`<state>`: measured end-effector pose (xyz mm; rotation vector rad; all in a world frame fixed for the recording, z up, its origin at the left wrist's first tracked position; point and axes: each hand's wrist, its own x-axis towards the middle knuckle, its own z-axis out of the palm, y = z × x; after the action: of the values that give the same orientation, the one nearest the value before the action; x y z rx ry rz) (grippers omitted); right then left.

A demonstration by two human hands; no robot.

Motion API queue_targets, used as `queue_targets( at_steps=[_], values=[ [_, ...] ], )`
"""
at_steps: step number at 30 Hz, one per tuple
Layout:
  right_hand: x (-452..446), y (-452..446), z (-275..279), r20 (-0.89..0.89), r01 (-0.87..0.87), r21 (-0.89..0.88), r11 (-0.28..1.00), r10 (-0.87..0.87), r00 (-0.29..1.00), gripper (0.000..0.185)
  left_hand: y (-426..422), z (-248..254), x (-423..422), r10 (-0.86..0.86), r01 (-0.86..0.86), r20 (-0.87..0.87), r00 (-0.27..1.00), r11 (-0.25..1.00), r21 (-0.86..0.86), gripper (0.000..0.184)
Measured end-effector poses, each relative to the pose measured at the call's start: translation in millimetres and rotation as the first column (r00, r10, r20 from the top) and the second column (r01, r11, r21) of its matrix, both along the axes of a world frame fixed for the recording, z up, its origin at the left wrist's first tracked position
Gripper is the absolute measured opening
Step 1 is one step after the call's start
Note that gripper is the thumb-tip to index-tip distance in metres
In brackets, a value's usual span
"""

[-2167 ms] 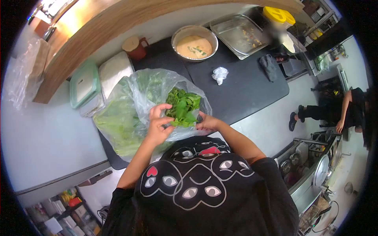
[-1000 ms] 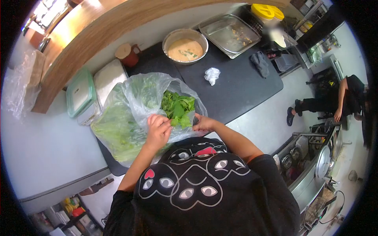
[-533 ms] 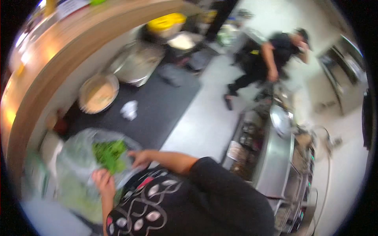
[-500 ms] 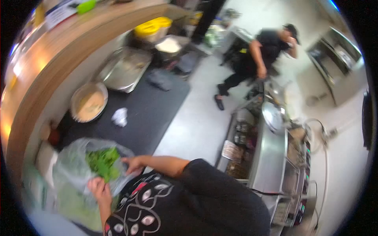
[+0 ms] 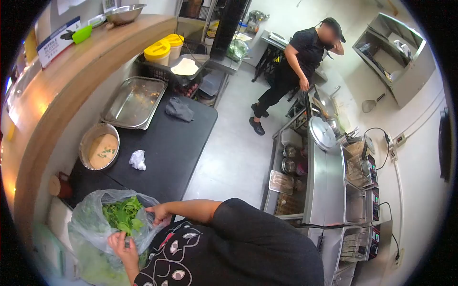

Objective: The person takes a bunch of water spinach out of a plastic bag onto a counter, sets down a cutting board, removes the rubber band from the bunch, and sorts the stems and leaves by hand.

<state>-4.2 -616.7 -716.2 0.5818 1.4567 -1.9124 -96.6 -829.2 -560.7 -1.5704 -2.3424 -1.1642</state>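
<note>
A clear plastic bag (image 5: 88, 217) sits at the lower left, its mouth spread around green leafy vegetables (image 5: 124, 213). My right hand (image 5: 160, 213) grips the bag's rim on the side towards my body, thumb near the leaves. With bent fingers, my left hand (image 5: 122, 245) holds the lower part of the rim, close against the leaf ends. Through the cloudy plastic below, more green shows. A crumpled white wad (image 5: 138, 160) lies on the dark counter beyond the bag. Near it stands a round metal bowl (image 5: 84, 144) of pale orange mixture with green bits.
On the black counter (image 5: 179, 143) are a steel tray (image 5: 109, 113) and a grey cloth (image 5: 179, 108). Yellow-lidded tubs (image 5: 157, 50) stand behind. A wooden ledge (image 5: 67, 86) borders the left. Across the aisle, a person in black (image 5: 300, 55) stands by the steel cooking station (image 5: 324, 190).
The view has shifted and sharpened, so the counter, bag and hands sit lower in the picture. Both hands keep their hold on the bag. The other person keeps one hand near the head.
</note>
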Motion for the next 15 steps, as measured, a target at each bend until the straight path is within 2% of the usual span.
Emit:
queue_targets(
  at_steps=[2, 5, 8, 11, 13, 15],
  values=[
    [2, 1, 5, 0.006, -0.009, 0.007, 1.0, 0.009, 1.0, 0.104, 4, 13, 6, 0.018, -0.02, 0.058, 0.998, 0.999, 0.034, 0.035],
    [5, 0, 20, 0.026, 0.03, -0.031, 0.999, -0.029, 0.999, 0.102, -7, -5, -3, 0.038, -0.043, 0.097, 0.995, 0.998, 0.044, 0.043],
    [5, -1, 12, 0.013, 0.033, -0.046, 0.998, -0.032, 0.999, 0.1, -20, -8, -17, 0.034, -0.026, 0.086, 0.996, 0.995, -0.092, 0.045],
    [1, 0, 0, -0.004, -0.007, 0.001, 1.0, 0.007, 1.0, 0.098, -36, -36, -40, 0.062, -0.076, 0.411, 0.91, 0.997, 0.019, 0.041],
    [0, 0, -1, -0.012, -0.006, 0.059, 0.998, 0.007, 1.0, 0.097, -23, 30, -20, 0.131, -0.095, 0.426, 0.895, 0.99, -0.104, 0.036],
    [0, -1, -10, -0.023, 0.001, 0.03, 1.0, 0.0, 1.0, 0.098, -21, 47, -16, 0.13, -0.12, 0.515, 0.847, 0.991, -0.053, 0.031]
  ],
)
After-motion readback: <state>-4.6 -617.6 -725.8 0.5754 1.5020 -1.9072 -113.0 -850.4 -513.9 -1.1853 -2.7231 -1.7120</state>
